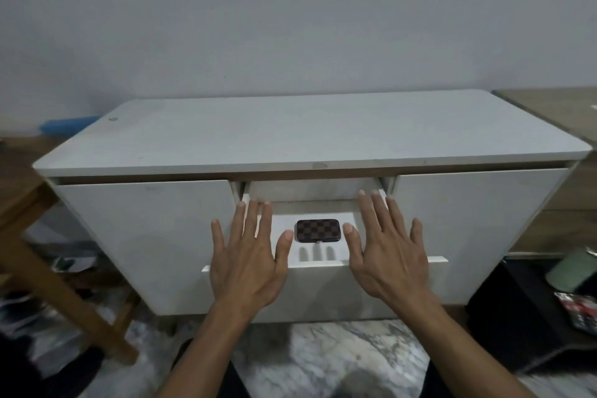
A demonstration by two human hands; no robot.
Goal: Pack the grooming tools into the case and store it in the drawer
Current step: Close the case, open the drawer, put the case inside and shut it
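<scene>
Nearest the camera, two bare forearms reach forward over a grey-veined marble floor (323,352). The left hand (247,263) and the right hand (389,257) are both spread flat, palms down, fingers splayed, each grip open and holding nothing. They hover over the front edge of the pulled-out white drawer (436,259), one on each side of its opening. Between the two thumbs, on the drawer's white bottom, lies the closed rectangular brown-and-black checkered case (318,230), flat and touching neither hand. The drawer belongs to a low white cabinet (145,236) whose white top surface (307,136) carries nothing. A brown wooden frame (48,268) stands to the left. Behind rises a plain pale wall (290,16).
</scene>
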